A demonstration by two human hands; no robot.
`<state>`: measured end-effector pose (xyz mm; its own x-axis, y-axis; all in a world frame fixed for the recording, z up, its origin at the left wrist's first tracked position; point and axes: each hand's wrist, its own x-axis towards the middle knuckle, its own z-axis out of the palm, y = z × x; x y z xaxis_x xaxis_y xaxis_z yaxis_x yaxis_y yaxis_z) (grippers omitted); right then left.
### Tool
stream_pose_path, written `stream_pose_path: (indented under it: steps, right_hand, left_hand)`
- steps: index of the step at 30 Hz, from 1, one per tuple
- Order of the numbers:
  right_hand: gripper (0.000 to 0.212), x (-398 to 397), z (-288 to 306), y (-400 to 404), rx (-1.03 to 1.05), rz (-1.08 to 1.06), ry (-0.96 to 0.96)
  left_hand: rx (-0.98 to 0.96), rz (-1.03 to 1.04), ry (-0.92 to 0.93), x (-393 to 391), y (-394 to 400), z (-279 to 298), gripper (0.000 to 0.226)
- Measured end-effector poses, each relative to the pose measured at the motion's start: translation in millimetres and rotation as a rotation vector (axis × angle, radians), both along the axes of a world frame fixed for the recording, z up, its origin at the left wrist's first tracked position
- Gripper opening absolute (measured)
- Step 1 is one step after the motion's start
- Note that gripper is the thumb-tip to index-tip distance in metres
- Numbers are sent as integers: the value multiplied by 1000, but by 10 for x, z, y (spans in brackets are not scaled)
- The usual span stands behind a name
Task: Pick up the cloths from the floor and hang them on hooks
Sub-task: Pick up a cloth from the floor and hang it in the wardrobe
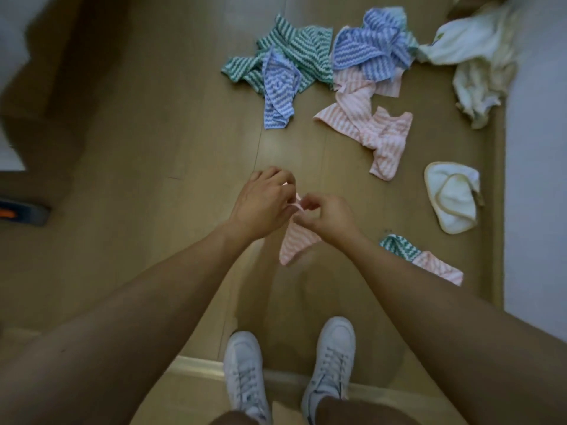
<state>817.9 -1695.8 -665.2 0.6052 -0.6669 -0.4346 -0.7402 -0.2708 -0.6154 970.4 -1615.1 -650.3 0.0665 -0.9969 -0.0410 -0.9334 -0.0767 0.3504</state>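
Note:
A pink striped cloth (295, 244) hangs above the wooden floor, pinched at its top corner by both hands. My left hand (264, 204) and my right hand (325, 216) meet at that corner, fingers closed on its small loop. More cloths lie on the floor ahead: green striped cloths (294, 50), blue striped cloths (372, 46), a pink striped heap (372, 124), cream towels (474, 59), a white cloth with yellow trim (452, 199), and a green and pink pair (422, 259) at the right. No hooks are in view.
White walls (537, 179) border the floor at the right; a wooden cabinet side (46, 72) stands at the left. A dark object with an orange part (18, 212) lies at the left edge. My white shoes (245, 372) stand on a door threshold at the bottom.

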Motion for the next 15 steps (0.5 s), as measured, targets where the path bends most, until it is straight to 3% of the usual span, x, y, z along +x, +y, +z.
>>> stream_pose_path:
  steps: [6,15]
  right_hand:
    - [10,-187,1968,-44,-65,6,-50]
    - [18,-500,5223,-92,-383,173,-131]
  left_hand:
    - [-58,-38,65,-175,-87,1980,24]
    - [-126,-29,266,-326,-108,5030,13]
